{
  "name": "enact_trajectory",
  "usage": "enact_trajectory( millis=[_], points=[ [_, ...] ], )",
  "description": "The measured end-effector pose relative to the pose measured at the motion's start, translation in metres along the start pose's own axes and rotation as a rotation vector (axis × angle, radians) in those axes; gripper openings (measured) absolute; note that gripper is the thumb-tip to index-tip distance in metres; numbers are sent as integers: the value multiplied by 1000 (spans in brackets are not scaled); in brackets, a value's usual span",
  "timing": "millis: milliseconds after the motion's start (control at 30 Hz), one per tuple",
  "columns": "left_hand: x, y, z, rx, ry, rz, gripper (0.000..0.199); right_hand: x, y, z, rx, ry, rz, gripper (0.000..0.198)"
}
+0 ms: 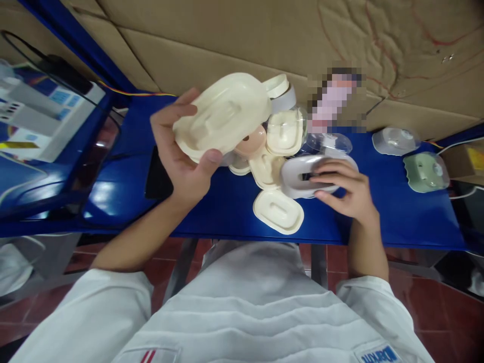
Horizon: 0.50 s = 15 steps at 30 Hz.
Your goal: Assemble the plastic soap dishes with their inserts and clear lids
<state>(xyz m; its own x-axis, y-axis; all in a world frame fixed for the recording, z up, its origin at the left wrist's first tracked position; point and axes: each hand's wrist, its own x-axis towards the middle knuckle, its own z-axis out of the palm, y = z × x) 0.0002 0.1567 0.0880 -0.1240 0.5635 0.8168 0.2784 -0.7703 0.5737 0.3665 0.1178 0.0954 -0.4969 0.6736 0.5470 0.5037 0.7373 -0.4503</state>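
Note:
My left hand (185, 146) grips a large cream plastic cover (227, 113) by its left end, thumb at the near edge, holding it tilted above the table. My right hand (348, 189) rests its fingers on a white oval plastic shell (297, 176) with a dark opening; whether it grips the shell or only touches it I cannot tell. Between the hands lie a cream cover (266, 169), a peach round part (251, 143) and a cream part under clear plastic (285, 131). A smaller cream cover (279, 210) lies flat near the table's front edge.
On the blue table (227, 212), a clear-topped white part (395, 140) and a green one (425, 171) stand at the right. A black flat object (158, 176) lies left of centre. White equipment with cables (49, 121) fills the left side. Cardboard (227, 40) lines the back.

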Motion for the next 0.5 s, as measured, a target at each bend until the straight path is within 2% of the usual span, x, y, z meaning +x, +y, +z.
enact_trajectory(
  millis=[67,133,300,367,500],
  points=[
    [-4,-1,2,2,-38,37,58,0,-1,16,-13,-66,-6,26],
    [-10,-5,5,-9,-111,49,60,-1,0,27,-81,-77,-4,25],
    [-25,-10,8,-25,-320,33,62,-4,3,25,-218,-91,19,27],
    [-29,-7,9,-57,-368,41,64,-5,2,23,-227,-36,26,41],
    [-35,2,11,-161,-491,32,66,-6,-5,34,-308,189,-51,80]
  ],
)
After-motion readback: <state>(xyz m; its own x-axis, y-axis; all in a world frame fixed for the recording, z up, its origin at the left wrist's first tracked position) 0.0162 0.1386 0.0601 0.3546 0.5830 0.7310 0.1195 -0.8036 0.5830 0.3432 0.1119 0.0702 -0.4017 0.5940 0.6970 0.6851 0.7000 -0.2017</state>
